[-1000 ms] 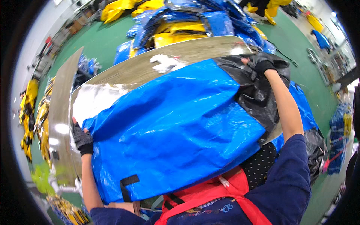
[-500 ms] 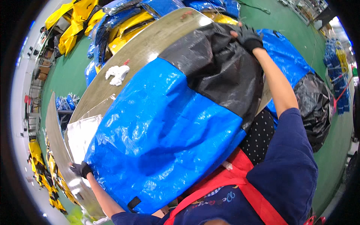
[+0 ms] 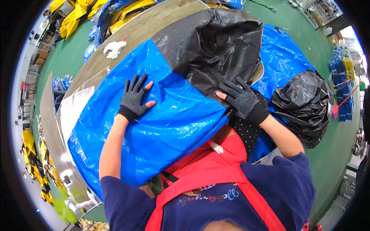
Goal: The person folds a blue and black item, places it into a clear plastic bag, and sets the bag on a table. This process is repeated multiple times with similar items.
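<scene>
A large blue and black plastic tarpaulin sheet [image 3: 154,142], glossy and creased, lies across the table [image 3: 83,79] in front of me. Its black panel [image 3: 227,46] covers the far right part. My left hand [image 3: 135,98], in a dark dotted glove with bare thumb and fingertip, rests flat on the blue part with its fingers spread. On the near edge of the black panel lies my right hand [image 3: 243,98], gloved alike, fingers stretched out. Neither hand grips anything.
A white crumpled cloth [image 3: 115,49] and a white sheet [image 3: 75,107] lie on the table's left side. To the right sits another blue and black tarpaulin bundle [image 3: 304,104]. Blue and yellow folded pieces [image 3: 123,19] are piled beyond the table, above a green floor [image 3: 69,50].
My left hand has come off the sheet's lower left edge onto its blue middle. My right hand has drawn back from the far black corner toward me. The black panel's far edge now bulges up.
</scene>
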The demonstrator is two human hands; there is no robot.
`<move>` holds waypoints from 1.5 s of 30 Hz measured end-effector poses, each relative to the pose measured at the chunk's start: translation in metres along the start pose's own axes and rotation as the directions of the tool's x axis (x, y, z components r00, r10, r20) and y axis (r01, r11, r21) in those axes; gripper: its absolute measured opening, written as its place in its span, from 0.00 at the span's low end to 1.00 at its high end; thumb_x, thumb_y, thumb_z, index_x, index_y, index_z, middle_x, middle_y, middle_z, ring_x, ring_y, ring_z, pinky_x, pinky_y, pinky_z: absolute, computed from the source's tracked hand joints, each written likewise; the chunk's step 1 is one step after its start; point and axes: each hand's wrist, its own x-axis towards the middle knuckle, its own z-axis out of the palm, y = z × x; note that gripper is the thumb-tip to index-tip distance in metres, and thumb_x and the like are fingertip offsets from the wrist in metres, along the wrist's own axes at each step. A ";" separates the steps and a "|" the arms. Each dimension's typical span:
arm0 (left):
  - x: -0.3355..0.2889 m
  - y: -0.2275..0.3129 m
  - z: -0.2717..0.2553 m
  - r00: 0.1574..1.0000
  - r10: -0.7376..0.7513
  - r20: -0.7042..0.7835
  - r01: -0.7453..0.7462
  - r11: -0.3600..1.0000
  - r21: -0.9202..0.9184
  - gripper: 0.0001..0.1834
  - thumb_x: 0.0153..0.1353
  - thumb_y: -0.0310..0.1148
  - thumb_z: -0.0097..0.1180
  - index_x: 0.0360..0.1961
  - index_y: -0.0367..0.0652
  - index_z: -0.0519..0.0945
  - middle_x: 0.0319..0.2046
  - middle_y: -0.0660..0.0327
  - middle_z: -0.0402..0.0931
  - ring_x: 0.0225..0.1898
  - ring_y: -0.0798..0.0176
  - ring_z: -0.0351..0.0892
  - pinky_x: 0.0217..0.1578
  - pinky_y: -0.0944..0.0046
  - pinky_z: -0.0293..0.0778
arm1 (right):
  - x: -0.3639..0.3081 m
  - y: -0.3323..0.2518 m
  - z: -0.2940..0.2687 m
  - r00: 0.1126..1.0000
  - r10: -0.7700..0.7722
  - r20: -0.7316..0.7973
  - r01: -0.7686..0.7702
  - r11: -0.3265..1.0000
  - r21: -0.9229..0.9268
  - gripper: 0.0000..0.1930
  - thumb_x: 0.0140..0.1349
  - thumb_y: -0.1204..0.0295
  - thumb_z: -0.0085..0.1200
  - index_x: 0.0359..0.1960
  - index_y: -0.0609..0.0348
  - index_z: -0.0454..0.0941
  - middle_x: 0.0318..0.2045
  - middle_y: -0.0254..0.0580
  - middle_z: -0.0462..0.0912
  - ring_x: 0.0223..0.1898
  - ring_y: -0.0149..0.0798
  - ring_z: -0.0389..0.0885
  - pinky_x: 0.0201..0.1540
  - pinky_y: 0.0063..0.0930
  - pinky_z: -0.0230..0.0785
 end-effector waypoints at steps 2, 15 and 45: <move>0.034 0.007 -0.029 0.911 -0.277 0.305 0.352 0.908 -0.228 0.30 0.55 0.56 0.54 0.54 0.49 0.74 0.58 0.50 0.65 0.61 0.41 0.60 0.57 0.50 0.61 | -0.019 0.000 0.030 0.966 0.187 -0.176 -0.123 0.939 0.322 0.17 0.57 0.66 0.53 0.49 0.52 0.76 0.44 0.48 0.79 0.48 0.51 0.76 0.50 0.43 0.67; 0.133 0.140 0.050 0.952 0.240 -0.190 -0.300 0.601 -0.741 0.29 0.61 0.40 0.48 0.64 0.45 0.61 0.62 0.45 0.57 0.64 0.47 0.55 0.64 0.52 0.50 | 0.082 0.007 -0.085 0.979 0.150 -0.136 -0.166 0.980 -0.113 0.11 0.54 0.65 0.52 0.36 0.52 0.81 0.36 0.48 0.82 0.41 0.48 0.80 0.47 0.46 0.69; -0.501 0.055 0.095 -0.320 -0.925 -0.206 0.541 -0.001 -0.841 0.22 0.64 0.35 0.45 0.60 0.47 0.65 0.56 0.52 0.68 0.57 0.51 0.67 0.58 0.53 0.63 | 0.127 0.135 0.019 0.896 0.360 0.259 -0.393 0.916 0.084 0.23 0.55 0.51 0.53 0.39 0.60 0.80 0.38 0.57 0.80 0.43 0.57 0.78 0.47 0.42 0.67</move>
